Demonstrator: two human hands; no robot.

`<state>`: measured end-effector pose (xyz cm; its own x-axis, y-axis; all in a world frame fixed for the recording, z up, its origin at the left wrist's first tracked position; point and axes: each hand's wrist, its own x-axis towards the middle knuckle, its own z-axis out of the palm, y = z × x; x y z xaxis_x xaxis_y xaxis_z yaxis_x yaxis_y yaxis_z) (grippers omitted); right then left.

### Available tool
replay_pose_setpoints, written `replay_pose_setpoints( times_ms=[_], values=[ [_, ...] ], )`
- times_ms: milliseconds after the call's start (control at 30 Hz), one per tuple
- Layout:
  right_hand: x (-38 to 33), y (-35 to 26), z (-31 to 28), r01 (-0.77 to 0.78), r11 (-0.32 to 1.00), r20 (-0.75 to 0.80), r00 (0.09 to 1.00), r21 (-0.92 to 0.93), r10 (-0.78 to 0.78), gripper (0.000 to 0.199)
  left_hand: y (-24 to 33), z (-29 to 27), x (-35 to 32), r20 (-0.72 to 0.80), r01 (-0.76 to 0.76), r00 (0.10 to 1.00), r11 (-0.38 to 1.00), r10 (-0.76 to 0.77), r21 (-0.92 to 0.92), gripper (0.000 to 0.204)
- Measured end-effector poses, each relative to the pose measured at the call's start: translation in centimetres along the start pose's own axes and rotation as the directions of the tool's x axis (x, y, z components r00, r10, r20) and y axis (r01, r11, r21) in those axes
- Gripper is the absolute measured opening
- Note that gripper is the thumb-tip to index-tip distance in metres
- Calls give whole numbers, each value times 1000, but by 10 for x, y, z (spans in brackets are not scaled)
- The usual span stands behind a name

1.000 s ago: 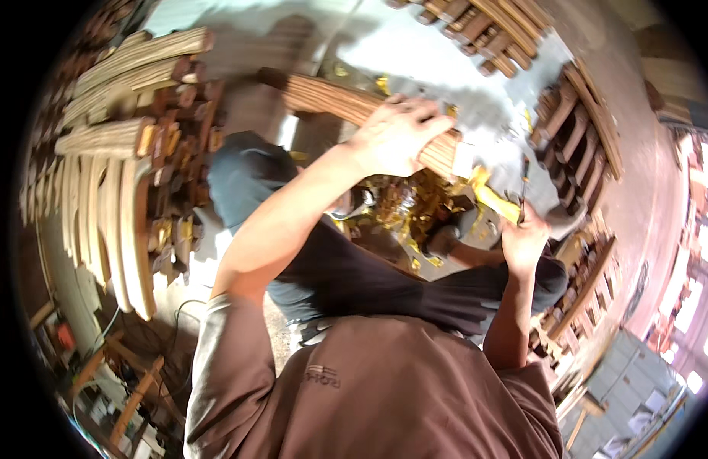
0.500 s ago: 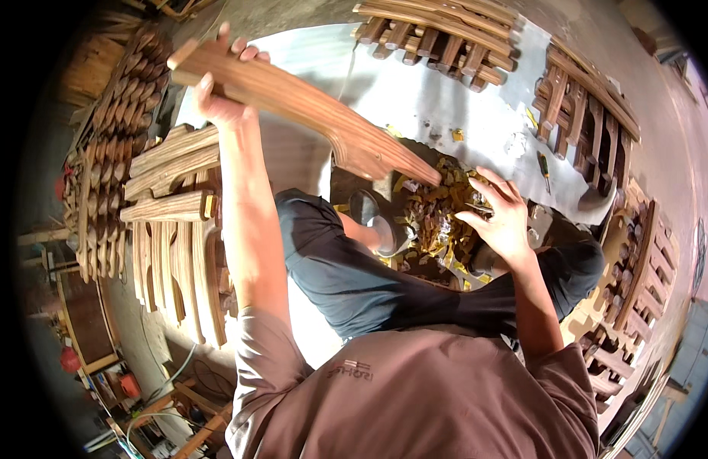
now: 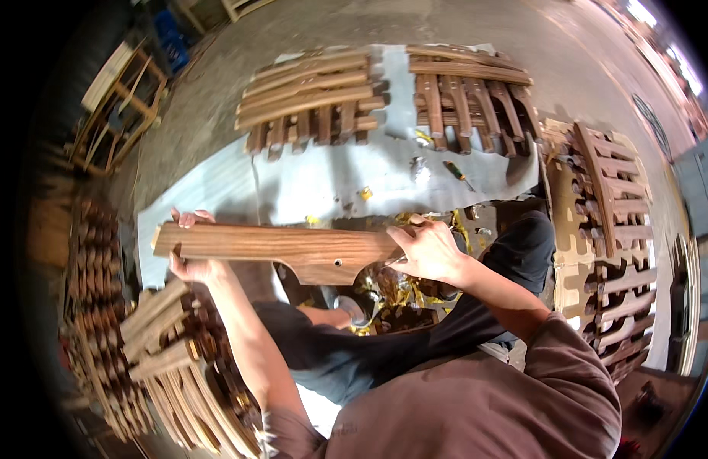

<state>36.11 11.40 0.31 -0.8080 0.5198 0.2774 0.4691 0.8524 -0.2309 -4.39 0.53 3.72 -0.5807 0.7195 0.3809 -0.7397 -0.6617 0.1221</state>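
A shaped brown wooden part [image 3: 293, 245], with striped grain, a curved wide section and one dark round hole, lies level across both my hands above my lap. My left hand [image 3: 199, 270] is closed round its squared left end, fingers over the far edge and thumb on the near side. At the narrower right end, my right hand [image 3: 430, 251] grips the wood with thumb and fingers. Something thin and small shows by the right fingertips, too small to name. Below the part, yellow and brown scraps [image 3: 415, 289] litter the floor between my legs.
Stacked wooden parts stand on the pale sheet [image 3: 323, 180] ahead, in a left stack [image 3: 308, 88] and a right stack [image 3: 469, 84]. A green-handled screwdriver [image 3: 455, 170] lies there. More piles flank me: light parts [image 3: 186, 398] at left, parts on cardboard [image 3: 625, 214] at right.
The wooden part has swung from a slant to nearly level and come closer to me. My right hand, apart from it before, now grips its right end. The view has shifted too.
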Motion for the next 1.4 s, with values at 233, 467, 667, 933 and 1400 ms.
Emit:
replay_pose_setpoints(
  times_ms=[233, 467, 667, 933, 1400],
  values=[
    [-15, 56, -37, -92, 977, -80, 994, -193, 78, 37, -123, -4, -53, -407, 632, 774, 628, -484, 455, 52],
    [-40, 87, -86, -177, 947, -70, 984, -268, 164, 33, -206, 15, -64, -491, 696, 717, 544, -495, 468, 37],
    [-125, 88, -150, -412, 883, -126, 911, -223, 393, 41, -306, 77, -62, -489, 768, 634, 416, -599, 487, 38],
    [-224, 63, -168, -605, 783, -362, 770, -148, 526, 50, -384, 99, -95, -437, 884, 376, 176, -817, 432, 36],
    [-397, 47, -115, -924, 383, -506, 325, 13, 799, 26, -462, 136, -133, -229, 689, 245, 3, -942, 725, 43]
  ],
)
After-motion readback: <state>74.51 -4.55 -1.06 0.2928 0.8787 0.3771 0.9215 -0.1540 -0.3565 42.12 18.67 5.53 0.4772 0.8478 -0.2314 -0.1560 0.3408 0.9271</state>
